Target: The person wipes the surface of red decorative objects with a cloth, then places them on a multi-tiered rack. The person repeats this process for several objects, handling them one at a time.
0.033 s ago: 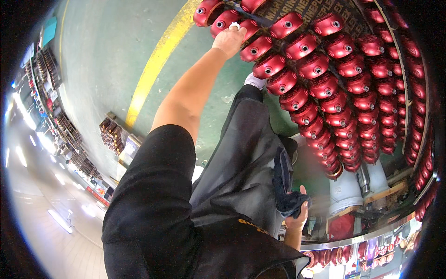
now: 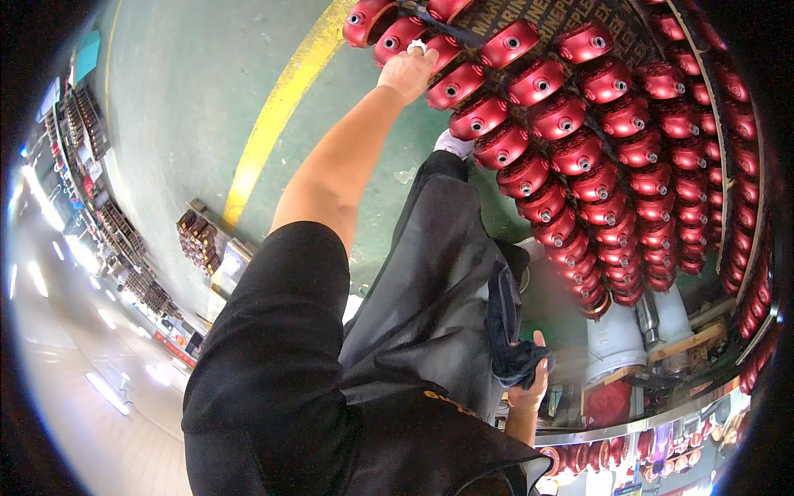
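My left hand (image 2: 407, 73) reaches out to the near left corner of a stack of glossy red rounded housings, each with a small round port. Its fingers are closed around a small white crumpled piece (image 2: 418, 46), too small to tell its kind, and they rest against a red housing (image 2: 444, 54). Another red housing (image 2: 400, 41) sits just left of the fingertips. Low beside my apron, my right hand (image 2: 532, 388) grips a dark cloth (image 2: 517, 362), its thumb pointing up and part of the cloth hanging along the apron (image 2: 422, 273).
Rows of red housings (image 2: 608, 182) stand on printed dark board (image 2: 529, 16). Under them are a white bucket (image 2: 614, 341) and a wooden beam (image 2: 685, 342). A yellow line (image 2: 277, 116) crosses the green floor (image 2: 190, 107). A small crate of brown parts (image 2: 198, 240) stands left.
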Demonstrator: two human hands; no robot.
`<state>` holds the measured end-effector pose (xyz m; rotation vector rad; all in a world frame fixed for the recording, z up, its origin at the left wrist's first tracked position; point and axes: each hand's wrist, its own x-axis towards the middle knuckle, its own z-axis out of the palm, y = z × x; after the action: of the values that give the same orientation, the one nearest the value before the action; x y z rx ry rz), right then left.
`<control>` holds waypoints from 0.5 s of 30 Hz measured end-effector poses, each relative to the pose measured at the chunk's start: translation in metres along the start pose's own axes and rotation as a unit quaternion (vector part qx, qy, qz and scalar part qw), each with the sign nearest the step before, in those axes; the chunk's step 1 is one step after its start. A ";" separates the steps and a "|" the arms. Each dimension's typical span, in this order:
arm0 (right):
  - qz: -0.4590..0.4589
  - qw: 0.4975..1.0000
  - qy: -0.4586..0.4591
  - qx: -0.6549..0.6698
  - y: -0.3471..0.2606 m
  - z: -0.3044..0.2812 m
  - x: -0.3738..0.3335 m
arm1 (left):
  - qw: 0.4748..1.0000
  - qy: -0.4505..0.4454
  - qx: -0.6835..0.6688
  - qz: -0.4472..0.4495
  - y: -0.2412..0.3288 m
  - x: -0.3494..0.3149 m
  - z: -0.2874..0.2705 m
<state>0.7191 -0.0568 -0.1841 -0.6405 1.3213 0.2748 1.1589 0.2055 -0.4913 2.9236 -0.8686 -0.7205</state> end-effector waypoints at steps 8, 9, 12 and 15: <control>0.007 1.000 0.021 -0.006 0.005 -0.002 0.003 | 0.998 -0.048 -0.014 -0.036 -0.007 -0.004 0.017; 0.005 1.000 0.016 -0.002 0.005 0.000 0.001 | 0.997 -0.052 -0.020 -0.045 -0.006 -0.003 0.015; -0.002 0.998 -0.045 0.046 0.002 0.005 -0.005 | 0.999 0.005 -0.001 -0.046 0.004 -0.003 0.001; 0.009 0.998 -0.035 0.046 -0.005 -0.001 -0.016 | 0.999 0.047 -0.011 -0.025 0.033 -0.010 -0.021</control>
<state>0.7170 -0.0594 -0.1679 -0.5374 1.2663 0.2471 1.1435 0.1798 -0.4643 2.9419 -0.7772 -0.5869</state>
